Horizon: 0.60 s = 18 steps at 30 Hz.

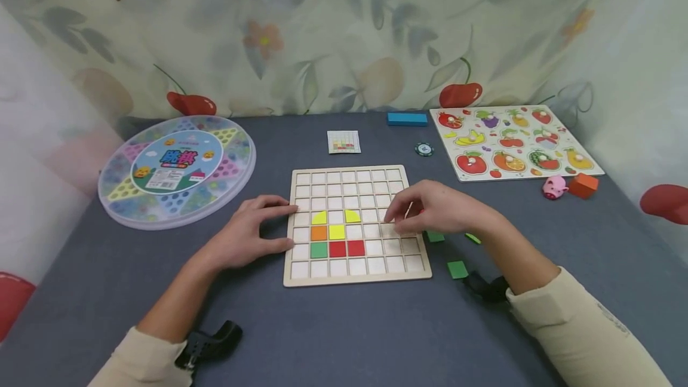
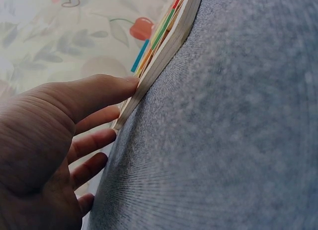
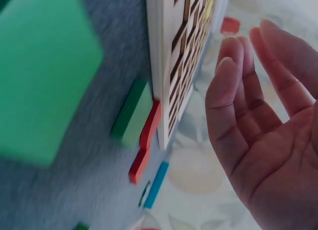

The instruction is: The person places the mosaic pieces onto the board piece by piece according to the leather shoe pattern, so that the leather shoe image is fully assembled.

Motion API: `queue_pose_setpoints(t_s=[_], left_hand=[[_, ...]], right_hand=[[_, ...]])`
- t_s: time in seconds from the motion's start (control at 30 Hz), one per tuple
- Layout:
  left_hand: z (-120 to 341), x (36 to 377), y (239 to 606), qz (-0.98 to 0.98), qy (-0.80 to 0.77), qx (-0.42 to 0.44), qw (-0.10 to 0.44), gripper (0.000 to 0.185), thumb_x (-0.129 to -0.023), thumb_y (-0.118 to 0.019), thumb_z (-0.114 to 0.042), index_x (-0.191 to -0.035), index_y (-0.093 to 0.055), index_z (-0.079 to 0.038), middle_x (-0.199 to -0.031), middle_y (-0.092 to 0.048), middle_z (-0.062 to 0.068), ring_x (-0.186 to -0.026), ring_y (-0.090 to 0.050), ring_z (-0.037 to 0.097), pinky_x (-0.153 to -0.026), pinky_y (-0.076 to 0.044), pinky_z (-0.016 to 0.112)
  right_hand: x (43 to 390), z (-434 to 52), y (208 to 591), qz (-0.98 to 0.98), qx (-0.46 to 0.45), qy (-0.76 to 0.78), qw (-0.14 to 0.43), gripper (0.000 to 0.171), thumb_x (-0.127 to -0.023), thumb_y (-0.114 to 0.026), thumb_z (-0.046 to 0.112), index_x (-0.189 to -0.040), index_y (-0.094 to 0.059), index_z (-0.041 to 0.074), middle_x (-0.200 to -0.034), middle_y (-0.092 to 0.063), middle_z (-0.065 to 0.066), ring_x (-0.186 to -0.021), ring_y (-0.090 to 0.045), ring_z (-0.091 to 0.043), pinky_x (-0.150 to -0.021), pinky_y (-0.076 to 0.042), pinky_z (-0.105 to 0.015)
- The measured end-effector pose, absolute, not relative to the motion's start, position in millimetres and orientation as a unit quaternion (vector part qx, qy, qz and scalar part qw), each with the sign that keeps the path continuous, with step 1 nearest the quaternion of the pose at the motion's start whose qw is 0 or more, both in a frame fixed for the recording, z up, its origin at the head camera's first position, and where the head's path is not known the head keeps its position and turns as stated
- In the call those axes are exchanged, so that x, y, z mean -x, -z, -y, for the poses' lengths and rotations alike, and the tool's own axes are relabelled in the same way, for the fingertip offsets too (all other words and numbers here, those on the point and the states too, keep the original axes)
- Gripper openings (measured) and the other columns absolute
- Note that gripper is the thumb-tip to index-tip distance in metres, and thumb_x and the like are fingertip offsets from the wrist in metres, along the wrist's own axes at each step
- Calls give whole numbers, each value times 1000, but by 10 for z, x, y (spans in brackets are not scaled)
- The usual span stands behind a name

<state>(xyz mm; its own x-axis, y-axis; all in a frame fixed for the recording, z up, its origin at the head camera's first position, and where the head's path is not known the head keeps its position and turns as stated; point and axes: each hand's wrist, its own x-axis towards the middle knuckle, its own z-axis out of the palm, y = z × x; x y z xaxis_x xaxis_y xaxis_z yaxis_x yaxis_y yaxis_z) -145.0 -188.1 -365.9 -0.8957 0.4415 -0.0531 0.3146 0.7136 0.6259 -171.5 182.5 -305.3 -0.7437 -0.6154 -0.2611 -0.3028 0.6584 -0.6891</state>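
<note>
A wooden grid board (image 1: 348, 189) lies flat on the dark tabletop. Tiles fill some cells: green (image 1: 319, 249), two red (image 1: 337, 249), orange (image 1: 319, 233), yellow (image 1: 337, 232) and two rounded yellow pieces (image 1: 352, 217). My left hand (image 1: 244, 232) touches the board's left edge, thumb and fingers extended; its thumb (image 2: 107, 88) also shows against the edge in the left wrist view. Above the board's right side hovers my right hand (image 1: 435, 208), fingers loosely bent, with nothing visible between them. Green tiles (image 1: 457, 270) and red tiles (image 3: 150, 124) lie beside the board's right edge.
Behind the board lies a small pattern card (image 1: 344, 142). A round Chinese checkers box (image 1: 236, 187) is at left. Toward the back right are a blue block (image 1: 407, 119), a chip (image 1: 424, 149), a fruit puzzle board (image 1: 438, 127), a pink pig (image 1: 554, 187) and an orange block (image 1: 583, 186).
</note>
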Motion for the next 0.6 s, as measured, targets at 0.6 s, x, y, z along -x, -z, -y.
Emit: queue_pose_setpoints(t_s=[0.6], left_hand=[[1887, 1458, 3660, -920, -318, -206, 101, 63, -91, -78, -38, -148, -59, -17, -153, -46, 14, -139, -34, 39, -109, -32, 64]], right_hand=[[1579, -2727, 2990, -899, 193, 318, 230, 24, -92, -79, 21, -114, -76, 12, -105, -73, -2, -90, -67, -18, -77, -55, -30]])
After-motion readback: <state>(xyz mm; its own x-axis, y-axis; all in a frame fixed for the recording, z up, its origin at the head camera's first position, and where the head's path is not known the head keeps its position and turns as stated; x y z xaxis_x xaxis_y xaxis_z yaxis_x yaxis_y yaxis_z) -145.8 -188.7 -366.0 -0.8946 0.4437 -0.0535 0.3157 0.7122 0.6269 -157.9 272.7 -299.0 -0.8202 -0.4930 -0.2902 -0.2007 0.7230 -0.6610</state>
